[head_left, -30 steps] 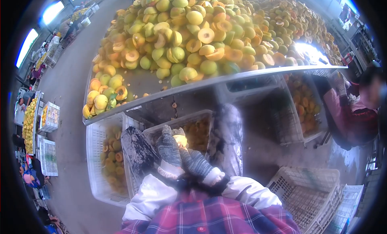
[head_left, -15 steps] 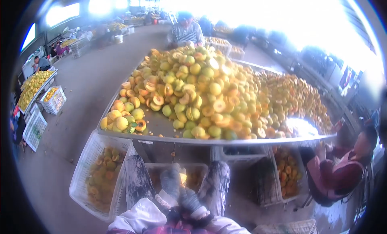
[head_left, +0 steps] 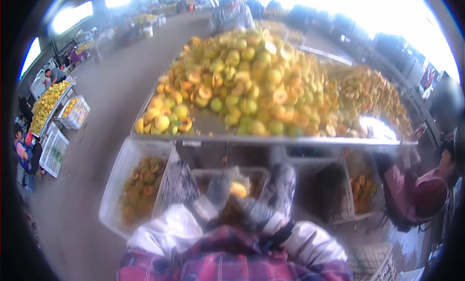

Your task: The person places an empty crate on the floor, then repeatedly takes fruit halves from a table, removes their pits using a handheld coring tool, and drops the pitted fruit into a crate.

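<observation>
A yellow-orange peach (head_left: 238,189) is held low between my knees, at the gap between my two gloved hands. My left hand (head_left: 218,188), in a grey glove, is closed against the left side of the fruit. Just below and to the right, my right hand (head_left: 256,210) is curled close to the peach; its fingers are blurred and whatever they hold is hidden. Under the hands stands a crate (head_left: 261,173) with fruit in it, partly covered by my arms and legs.
A metal-edged table (head_left: 213,122) bears a big heap of halved peaches (head_left: 252,82). A white crate of fruit (head_left: 111,194) stands at my left, another crate (head_left: 349,203) at right. A person in pink (head_left: 424,196) sits at right; another person (head_left: 230,14) is behind the table.
My view has tilted, so the table sits higher and further right in the picture. The peach and both hands stay together between my knees; the hands appear slightly wider apart.
</observation>
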The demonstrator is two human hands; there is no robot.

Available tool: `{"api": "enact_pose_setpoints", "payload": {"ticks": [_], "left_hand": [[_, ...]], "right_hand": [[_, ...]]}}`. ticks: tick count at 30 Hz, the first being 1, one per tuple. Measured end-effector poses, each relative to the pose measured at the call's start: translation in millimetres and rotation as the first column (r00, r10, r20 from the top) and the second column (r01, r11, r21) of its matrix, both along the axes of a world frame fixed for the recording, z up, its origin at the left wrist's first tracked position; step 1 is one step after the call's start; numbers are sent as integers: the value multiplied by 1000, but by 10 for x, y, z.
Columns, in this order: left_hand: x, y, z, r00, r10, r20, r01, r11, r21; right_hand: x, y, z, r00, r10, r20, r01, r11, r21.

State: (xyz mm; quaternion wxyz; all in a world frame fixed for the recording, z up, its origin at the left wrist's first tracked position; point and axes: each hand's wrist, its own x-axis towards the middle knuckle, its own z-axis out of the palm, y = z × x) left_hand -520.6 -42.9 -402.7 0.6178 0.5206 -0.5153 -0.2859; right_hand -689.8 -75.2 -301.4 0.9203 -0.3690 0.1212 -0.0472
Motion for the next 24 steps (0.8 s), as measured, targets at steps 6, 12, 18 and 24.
{"api": "enact_pose_setpoints", "payload": {"ticks": [6,12,18,24], "left_hand": [[-133,342,731,499,127,-857,298,904,307],[-46,325,455,337,359,-870,205,874,440],[309,699,555,353,333,-874,-224,937,267],[1626,1554,992,132,421,898,-841,527,-123]], "right_hand": [[125,164,-786,986,98,133,-142,915,378],[211,321,-1126,835,20,550,-407,695,592],[291,360,-1004,963,-160,216,265,425,-866],[432,156,-1179,856,139,-497,-233,964,-131]]}}
